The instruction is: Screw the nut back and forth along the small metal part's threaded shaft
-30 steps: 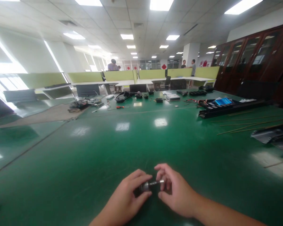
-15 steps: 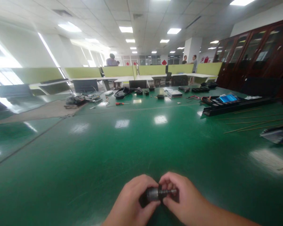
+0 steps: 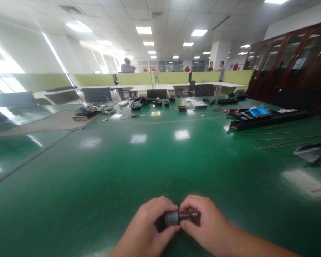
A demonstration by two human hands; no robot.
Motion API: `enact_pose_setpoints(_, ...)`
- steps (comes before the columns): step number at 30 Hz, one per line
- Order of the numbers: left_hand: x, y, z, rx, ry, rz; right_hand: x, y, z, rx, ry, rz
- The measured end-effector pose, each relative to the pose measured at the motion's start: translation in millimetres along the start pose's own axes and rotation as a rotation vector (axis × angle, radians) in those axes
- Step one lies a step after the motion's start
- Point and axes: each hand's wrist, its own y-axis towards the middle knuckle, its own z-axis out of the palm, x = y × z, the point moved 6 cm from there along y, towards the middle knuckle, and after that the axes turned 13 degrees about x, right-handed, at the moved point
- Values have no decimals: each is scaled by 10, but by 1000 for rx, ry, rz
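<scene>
Low in the middle of the head view, both my hands hold a dark metal cylinder with a ridged shaft (image 3: 172, 218); its exact kind is unclear. My left hand (image 3: 148, 225) is closed around the thick grey body, thumb below and fingers above. My right hand (image 3: 207, 219) pinches the part where the body meets the narrower shaft, whose tip points right into the curl of that hand. The left end of the cylinder is hidden in the left palm's shadow. Beneath both hands lies the green tabletop (image 3: 123, 167).
A screwdriver (image 3: 139, 115), small black trays (image 3: 182, 108) and a white box (image 3: 198, 105) lie toward the far edge. Right stand a long black channel (image 3: 267, 119) and thin rods (image 3: 289, 138). Cluttered parts (image 3: 87, 111) sit far left. People are in the background.
Both hands have shifted slightly left with the metal cylinder between them. The right fingertips now sit closer against its body, and a small black piece seen earlier there no longer shows clearly.
</scene>
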Motion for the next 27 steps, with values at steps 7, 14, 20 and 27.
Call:
enact_pose_setpoints(7, -22, 26, -9, -7, -36, -14, 48, -21, -21, 16, 2, -12)
enact_pose_setpoints(14, -19, 20, 1, -21, -40, -19, 55, -1, -37, 16, 25, -3)
enact_pose_setpoints(20, -23, 17, 4, -17, -34, -20, 69, -2, -51, 4, 25, -20)
enact_pose_setpoints(27, -28, 25, -17, -23, -34, -15, 60, -2, -56, 11, 25, -2)
